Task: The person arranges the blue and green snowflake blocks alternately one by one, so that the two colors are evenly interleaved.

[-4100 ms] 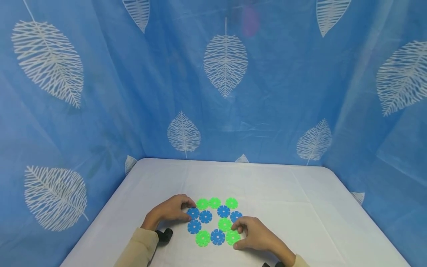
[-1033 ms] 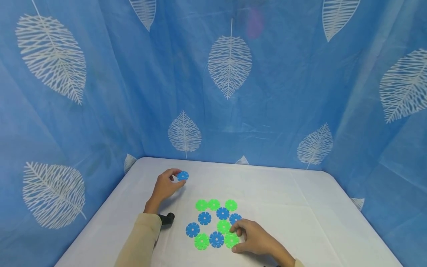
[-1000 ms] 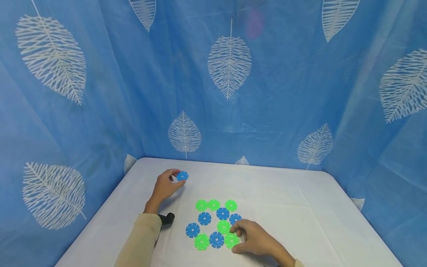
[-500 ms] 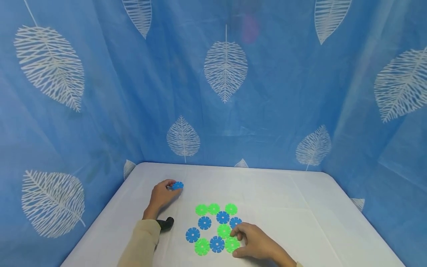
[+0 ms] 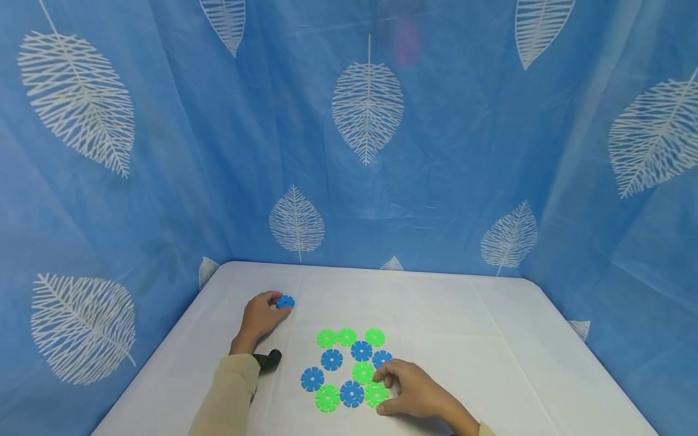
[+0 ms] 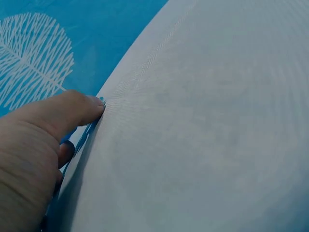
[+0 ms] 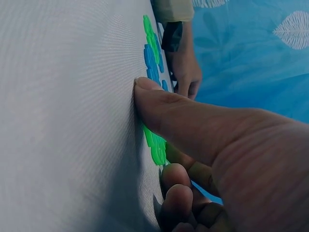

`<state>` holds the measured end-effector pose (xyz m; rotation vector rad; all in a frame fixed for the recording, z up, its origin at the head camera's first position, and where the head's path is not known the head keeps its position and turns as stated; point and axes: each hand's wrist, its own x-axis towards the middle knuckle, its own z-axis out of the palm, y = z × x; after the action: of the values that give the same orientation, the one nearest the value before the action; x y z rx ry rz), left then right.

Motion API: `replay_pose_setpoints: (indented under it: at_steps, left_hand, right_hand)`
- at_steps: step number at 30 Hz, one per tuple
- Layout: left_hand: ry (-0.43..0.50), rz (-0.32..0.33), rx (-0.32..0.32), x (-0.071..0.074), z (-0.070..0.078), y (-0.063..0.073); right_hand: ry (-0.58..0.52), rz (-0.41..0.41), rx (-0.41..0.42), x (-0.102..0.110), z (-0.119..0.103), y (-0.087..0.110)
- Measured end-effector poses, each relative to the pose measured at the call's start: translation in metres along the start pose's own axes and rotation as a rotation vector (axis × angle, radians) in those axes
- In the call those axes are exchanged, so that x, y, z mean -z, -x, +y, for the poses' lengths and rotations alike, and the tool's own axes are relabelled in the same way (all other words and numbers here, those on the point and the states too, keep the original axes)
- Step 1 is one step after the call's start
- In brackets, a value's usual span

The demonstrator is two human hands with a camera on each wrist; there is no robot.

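Note:
My left hand [image 5: 260, 316] pinches a blue notched plastic snowflake disc [image 5: 286, 301] between thumb and fingers, low over the table's back left part. In the left wrist view the thumb covers much of that disc [image 6: 87, 137]. My right hand [image 5: 410, 387] rests on the table with fingers loosely bent, its thumb and fingertips beside a green snowflake disc [image 5: 376, 395] at the group's front right. Another green disc [image 5: 363, 372] lies near its fingertips. In the right wrist view the right thumb partly hides the discs.
Several more blue and green discs lie flat on the white table [image 5: 463, 339], among them a blue disc [image 5: 312, 379] at the left and a green disc [image 5: 326, 338] at the back. A blue curtain [image 5: 365, 212] with white leaves surrounds the table.
My left hand has taken a blue disc from the group's left side to the back left and lowered it toward the table. The right hand has stayed almost still.

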<state>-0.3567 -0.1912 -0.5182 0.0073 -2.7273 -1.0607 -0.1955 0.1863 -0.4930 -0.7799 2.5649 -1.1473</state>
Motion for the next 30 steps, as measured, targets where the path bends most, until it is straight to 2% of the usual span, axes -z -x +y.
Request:
replay_pose_setpoints:
  at_steps: [10,22,30]
  left_hand:
    - [-0.059,-0.009,-0.041,0.0013,0.0013,-0.0002]
    - [-0.09,-0.069,-0.001,0.0008,0.0008,-0.0011]
    - [-0.098,-0.065,-0.034,0.0021,0.001,0.0002]
  right_hand:
    - [0.018,0.01,-0.019,0.0001,-0.0005,-0.0004]
    - [0.011,0.011,-0.031,-0.0014,0.0009,0.0002]
    - [0.014,0.02,-0.04,-0.0021,0.0009,0.0]
